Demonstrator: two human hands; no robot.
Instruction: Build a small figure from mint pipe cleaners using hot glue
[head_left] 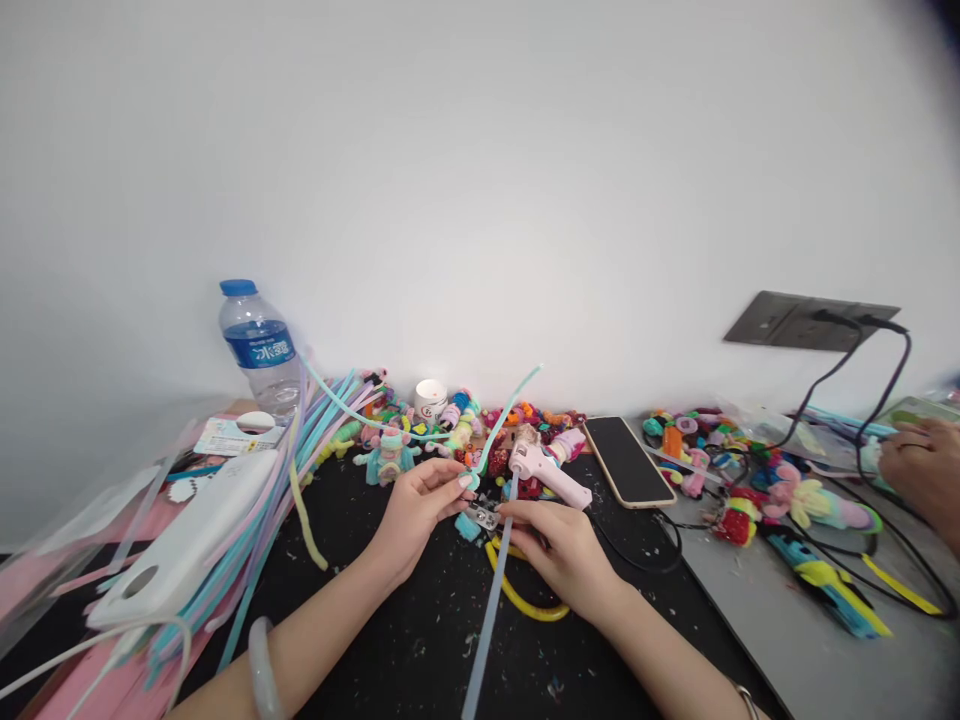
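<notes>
My left hand (420,510) pinches a mint-green pipe cleaner (510,415), its lower end curled at the fingertips and its long end rising up to the right. My right hand (562,550) has thumb and forefinger together beside the metal head of yellow-handled pliers (525,603). What those fingers hold, if anything, is hidden. A pale pink glue gun (547,475) rests just beyond the right hand. Its long translucent glue stick (489,620) runs toward me, past the right fingertips. A light-blue fuzzy scrap (466,527) lies below the left fingertips.
Pipe cleaners (247,540) lie bundled at left near a white power bank (187,540) and water bottle (259,345). Colourful fuzzy figures (388,455), a paper cup (430,400) and a phone (630,462) line the back. Another person's hand (926,475) is at right, near cables.
</notes>
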